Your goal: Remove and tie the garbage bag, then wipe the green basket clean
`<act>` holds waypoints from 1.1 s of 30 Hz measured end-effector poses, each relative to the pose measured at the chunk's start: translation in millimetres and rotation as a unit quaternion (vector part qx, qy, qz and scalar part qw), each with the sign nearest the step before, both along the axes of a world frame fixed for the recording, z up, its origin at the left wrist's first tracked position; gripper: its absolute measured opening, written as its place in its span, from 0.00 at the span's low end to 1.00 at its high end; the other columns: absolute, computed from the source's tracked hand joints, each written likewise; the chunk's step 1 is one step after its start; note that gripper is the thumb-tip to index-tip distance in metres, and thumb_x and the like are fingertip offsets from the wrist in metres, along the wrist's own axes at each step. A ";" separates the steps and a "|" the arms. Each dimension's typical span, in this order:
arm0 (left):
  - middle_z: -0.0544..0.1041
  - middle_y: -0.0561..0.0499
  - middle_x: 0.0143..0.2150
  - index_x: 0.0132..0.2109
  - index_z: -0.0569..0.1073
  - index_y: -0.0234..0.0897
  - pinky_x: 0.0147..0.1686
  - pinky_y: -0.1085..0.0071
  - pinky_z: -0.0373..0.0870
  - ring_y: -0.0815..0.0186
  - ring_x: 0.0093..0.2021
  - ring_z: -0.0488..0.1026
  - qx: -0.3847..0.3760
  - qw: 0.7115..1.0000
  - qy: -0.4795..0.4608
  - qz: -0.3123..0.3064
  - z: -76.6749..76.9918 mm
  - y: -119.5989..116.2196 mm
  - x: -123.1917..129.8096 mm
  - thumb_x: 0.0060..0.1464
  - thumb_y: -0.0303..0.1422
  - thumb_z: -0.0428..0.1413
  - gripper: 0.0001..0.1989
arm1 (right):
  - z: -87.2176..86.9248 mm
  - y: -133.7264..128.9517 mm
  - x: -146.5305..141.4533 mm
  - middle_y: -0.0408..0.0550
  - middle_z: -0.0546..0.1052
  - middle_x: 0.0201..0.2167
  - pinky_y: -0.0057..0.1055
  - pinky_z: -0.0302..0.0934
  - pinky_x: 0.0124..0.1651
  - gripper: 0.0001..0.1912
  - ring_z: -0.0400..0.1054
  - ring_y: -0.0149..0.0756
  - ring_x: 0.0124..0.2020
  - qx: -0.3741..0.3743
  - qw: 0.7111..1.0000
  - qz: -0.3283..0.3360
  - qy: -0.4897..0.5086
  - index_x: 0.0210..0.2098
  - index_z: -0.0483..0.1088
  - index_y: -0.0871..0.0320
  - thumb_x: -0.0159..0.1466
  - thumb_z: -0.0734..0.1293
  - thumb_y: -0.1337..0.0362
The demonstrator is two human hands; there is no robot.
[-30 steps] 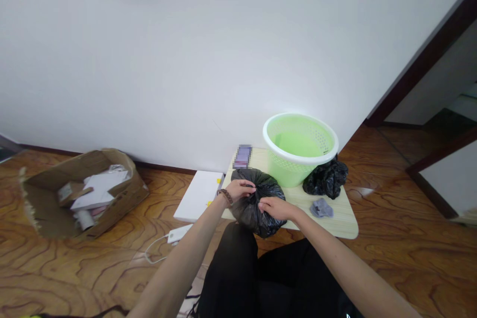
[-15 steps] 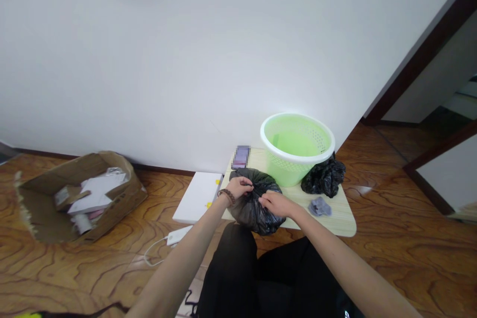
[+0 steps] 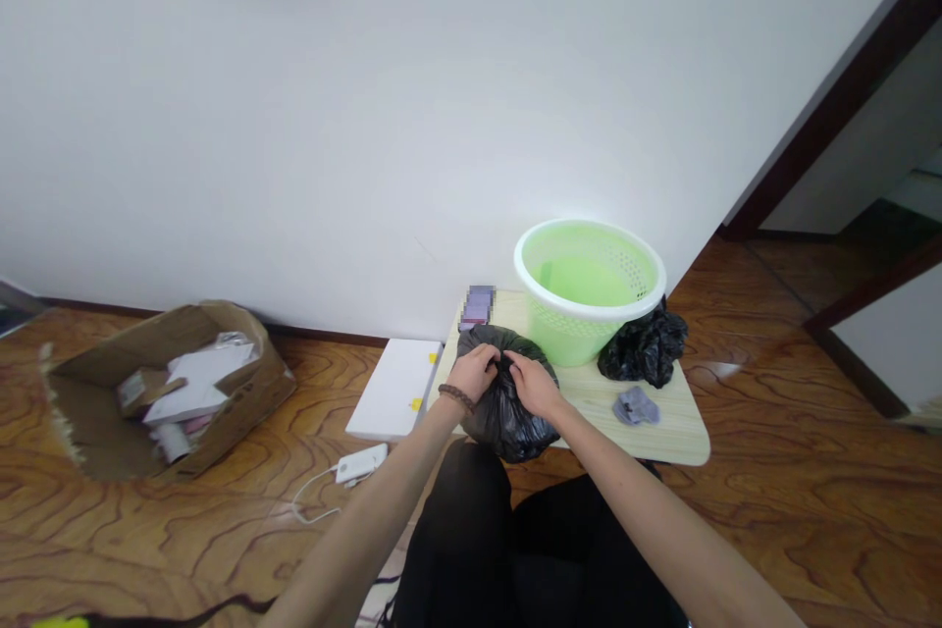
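A full black plastic garbage bag rests at the front left of the low table, its top gathered in the middle. My left hand, with a brown bracelet on the wrist, is closed on the gathered plastic. Opposite it, my right hand pinches the same gathered top, the two hands close together. Just behind the bag stands a light green basket with a white rim. To its right lie a crumpled black plastic bag and a small grey cloth.
The pale wooden table stands against the white wall. A purple box-like item, blurred, lies at its back left. On the floor are a white flat box, a white power strip with a cable and an open cardboard box of scraps.
My right hand has moved left and slightly up, nearer to my left hand at the bag's top. The whole view has shifted a little.
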State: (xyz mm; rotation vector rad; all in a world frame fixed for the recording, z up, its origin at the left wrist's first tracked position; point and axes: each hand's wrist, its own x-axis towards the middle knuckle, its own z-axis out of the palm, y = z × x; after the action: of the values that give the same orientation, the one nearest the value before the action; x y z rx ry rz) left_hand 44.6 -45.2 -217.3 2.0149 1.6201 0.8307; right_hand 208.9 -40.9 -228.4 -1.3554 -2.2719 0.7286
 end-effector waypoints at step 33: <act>0.67 0.53 0.31 0.34 0.67 0.38 0.33 0.72 0.64 0.70 0.31 0.65 0.091 0.984 -0.101 0.111 -65.2 -8.2 -1.7 0.50 0.29 0.54 0.03 | -24.9 41.6 0.1 0.49 0.69 0.41 0.32 0.56 0.51 0.13 0.63 0.33 0.43 -0.108 0.976 0.146 0.117 0.46 0.68 0.58 0.64 0.58 0.66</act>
State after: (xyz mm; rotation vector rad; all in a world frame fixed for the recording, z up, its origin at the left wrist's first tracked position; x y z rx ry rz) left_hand 42.9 -53.4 -282.4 1.8164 1.7236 1.2641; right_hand 209.0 0.7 -253.3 -0.9651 -2.2728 1.1974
